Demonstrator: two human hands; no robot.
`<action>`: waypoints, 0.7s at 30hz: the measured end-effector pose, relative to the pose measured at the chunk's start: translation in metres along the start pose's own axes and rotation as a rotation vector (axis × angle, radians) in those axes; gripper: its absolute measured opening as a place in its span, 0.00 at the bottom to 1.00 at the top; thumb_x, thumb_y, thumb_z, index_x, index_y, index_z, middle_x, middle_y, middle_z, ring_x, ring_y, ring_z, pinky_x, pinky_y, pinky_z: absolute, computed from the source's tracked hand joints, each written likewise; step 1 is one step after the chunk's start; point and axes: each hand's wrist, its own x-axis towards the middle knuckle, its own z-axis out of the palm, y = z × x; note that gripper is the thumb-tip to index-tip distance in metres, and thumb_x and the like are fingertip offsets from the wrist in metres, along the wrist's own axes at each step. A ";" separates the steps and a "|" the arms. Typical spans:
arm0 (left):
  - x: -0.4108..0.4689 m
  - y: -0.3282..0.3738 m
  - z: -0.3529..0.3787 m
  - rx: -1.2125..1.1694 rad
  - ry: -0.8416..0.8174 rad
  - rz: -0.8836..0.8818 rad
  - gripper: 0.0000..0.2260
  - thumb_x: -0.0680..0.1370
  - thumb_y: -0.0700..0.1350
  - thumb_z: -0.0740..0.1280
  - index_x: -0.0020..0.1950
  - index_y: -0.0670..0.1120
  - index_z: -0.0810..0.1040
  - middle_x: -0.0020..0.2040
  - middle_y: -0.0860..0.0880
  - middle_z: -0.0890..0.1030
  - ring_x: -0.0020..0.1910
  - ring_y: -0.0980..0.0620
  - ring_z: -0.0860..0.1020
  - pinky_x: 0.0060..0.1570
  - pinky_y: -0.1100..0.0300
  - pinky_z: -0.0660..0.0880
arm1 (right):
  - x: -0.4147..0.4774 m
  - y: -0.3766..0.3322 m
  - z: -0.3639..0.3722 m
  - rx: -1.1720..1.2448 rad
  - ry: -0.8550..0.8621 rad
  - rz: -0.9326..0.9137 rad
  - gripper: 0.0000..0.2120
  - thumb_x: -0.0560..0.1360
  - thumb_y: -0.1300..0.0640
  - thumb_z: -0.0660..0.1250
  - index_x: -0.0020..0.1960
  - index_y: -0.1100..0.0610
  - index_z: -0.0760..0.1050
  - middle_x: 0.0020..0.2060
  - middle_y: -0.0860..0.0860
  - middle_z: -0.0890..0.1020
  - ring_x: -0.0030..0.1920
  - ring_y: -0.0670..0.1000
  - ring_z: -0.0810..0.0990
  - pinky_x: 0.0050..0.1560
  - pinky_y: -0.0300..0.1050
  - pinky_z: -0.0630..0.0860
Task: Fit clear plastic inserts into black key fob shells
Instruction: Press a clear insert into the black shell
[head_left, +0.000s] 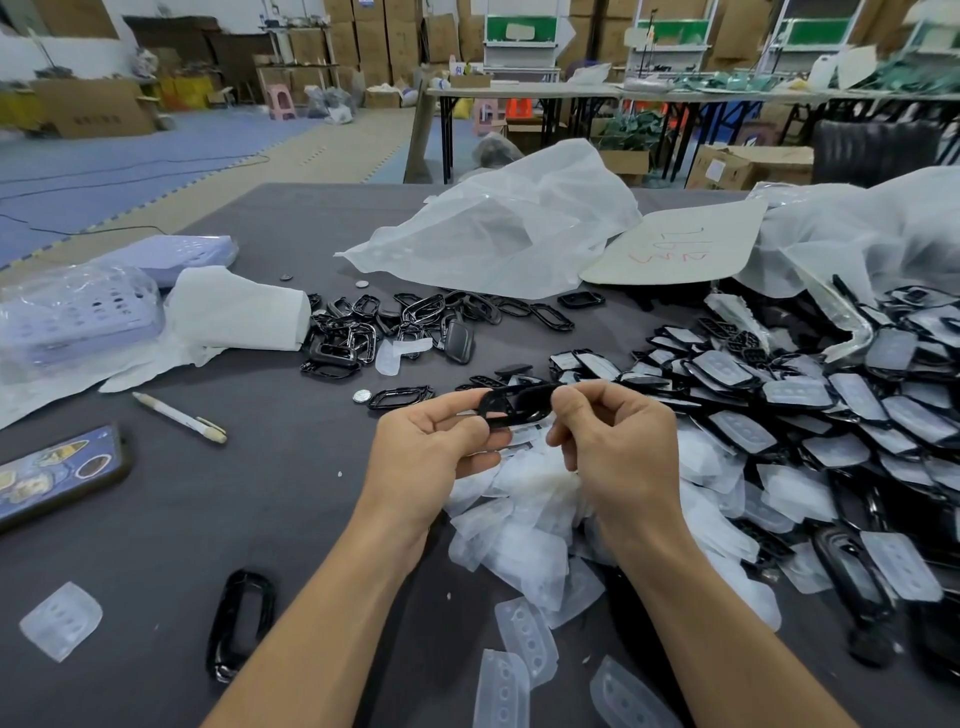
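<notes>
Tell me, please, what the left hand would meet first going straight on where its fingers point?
Probably the right hand, which pinches the other end of the black plastic key fob shell that the left hand holds; depth is unclear.

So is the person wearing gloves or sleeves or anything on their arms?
No gloves. The left hand and right hand are bare, and both forearms are bare too, with no sleeves in view. No watch, ring or bracelet shows.

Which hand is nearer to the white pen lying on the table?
Left. The left hand sits to the right of the pen, holding one end of the black shell; the right hand holds the other end, farther from the pen.
</notes>
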 end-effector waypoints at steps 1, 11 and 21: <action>0.000 0.000 0.000 0.002 0.001 0.000 0.13 0.80 0.30 0.67 0.61 0.41 0.83 0.47 0.45 0.89 0.47 0.49 0.88 0.41 0.61 0.83 | 0.000 0.000 -0.001 -0.024 0.036 -0.041 0.12 0.80 0.59 0.70 0.37 0.56 0.81 0.29 0.52 0.83 0.26 0.48 0.72 0.27 0.41 0.70; -0.003 0.000 0.001 0.105 -0.033 0.039 0.17 0.79 0.29 0.68 0.48 0.52 0.86 0.41 0.46 0.89 0.38 0.54 0.87 0.41 0.63 0.84 | -0.010 -0.010 -0.008 -0.613 0.016 -0.551 0.08 0.78 0.62 0.68 0.48 0.50 0.74 0.33 0.44 0.80 0.34 0.45 0.76 0.36 0.34 0.71; -0.007 -0.002 0.003 0.295 -0.073 0.030 0.17 0.78 0.31 0.67 0.50 0.53 0.88 0.42 0.47 0.89 0.41 0.53 0.87 0.44 0.54 0.84 | -0.019 -0.011 0.005 -0.917 -0.158 -0.505 0.03 0.73 0.60 0.70 0.43 0.53 0.81 0.35 0.50 0.82 0.38 0.54 0.79 0.40 0.49 0.75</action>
